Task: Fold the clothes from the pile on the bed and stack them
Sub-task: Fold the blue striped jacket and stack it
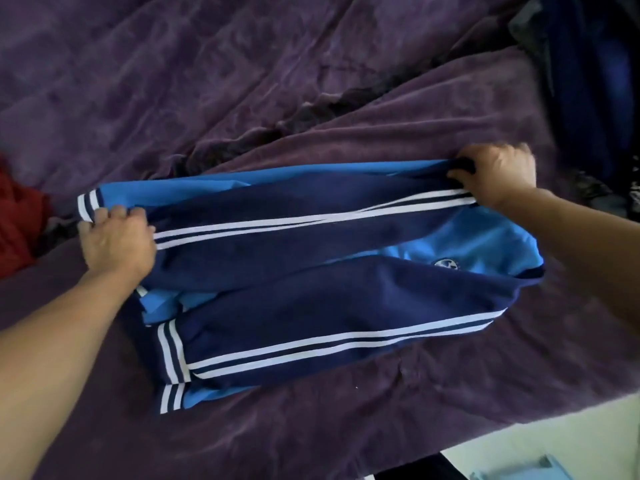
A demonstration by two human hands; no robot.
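The jacket (311, 289) lies flat on the bed (311, 427), long axis running left to right. At its far edge, the left hand (116, 242) holds the hem end and the right hand (498, 174) the collar end, each grip closed on cloth.

Only the person's arms are showing here, honestly. The bare left hand (116, 242) is showing at middle left, and the broad, bare left forearm (52, 341) behind it is running uncovered all the way to the lower left edge. The bare right hand (498, 176) is showing at upper right, knuckles looking a bit blurry, with the bare right forearm (588, 244) going uncovered out to the right edge.
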